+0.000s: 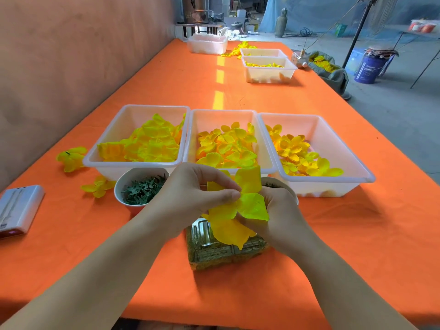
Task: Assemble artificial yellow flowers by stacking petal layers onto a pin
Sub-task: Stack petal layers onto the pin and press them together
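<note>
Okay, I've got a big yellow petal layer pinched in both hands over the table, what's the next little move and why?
Probably press the petal layer fully down at its centre, then reach for a smaller layer from the middle tray. Both the left hand and the right hand pinch it near the middle, so it looks mid-threading; the pin itself is hidden.

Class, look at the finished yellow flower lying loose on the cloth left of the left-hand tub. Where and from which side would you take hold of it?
Pinch the finished yellow flower at its centre, coming from above, probably. A small dark tip pokes up there, while the petals splay flat and floppy on the orange cloth, so an edge grip would likely just bend a petal.
</note>
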